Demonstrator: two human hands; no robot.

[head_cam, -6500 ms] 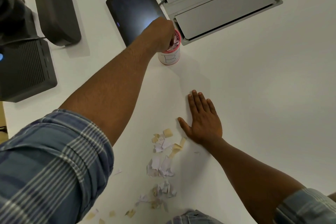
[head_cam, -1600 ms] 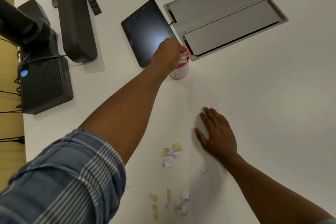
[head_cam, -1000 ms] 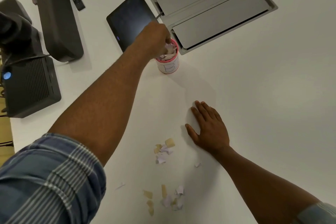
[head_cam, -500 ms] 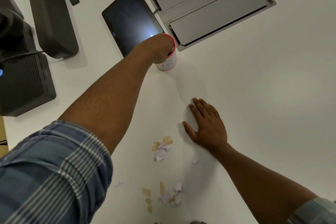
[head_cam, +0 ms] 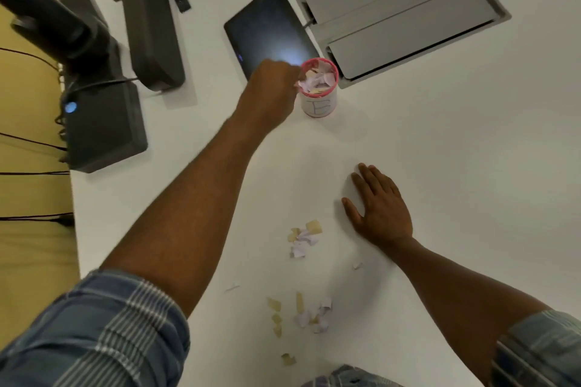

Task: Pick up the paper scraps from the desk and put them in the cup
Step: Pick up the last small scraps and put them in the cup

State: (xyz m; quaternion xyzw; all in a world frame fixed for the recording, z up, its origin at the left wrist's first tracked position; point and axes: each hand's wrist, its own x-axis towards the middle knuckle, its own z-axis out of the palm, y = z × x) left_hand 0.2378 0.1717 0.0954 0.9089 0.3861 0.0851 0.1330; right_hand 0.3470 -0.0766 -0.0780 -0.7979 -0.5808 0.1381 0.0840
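now left hand [head_cam: 270,88] beside cup [head_cam: 318,94], scraps [head_cam: 303,239] below

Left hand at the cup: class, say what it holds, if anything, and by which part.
The left hand, curled beside the cup rim, seems to pinch a pale paper scrap at its fingertips; blur hides which part. The right hand lies flat, empty.

Bare desk [head_cam: 440,151] between cup [head_cam: 319,94] and scraps [head_cam: 301,239]; tablet [head_cam: 267,31] behind.
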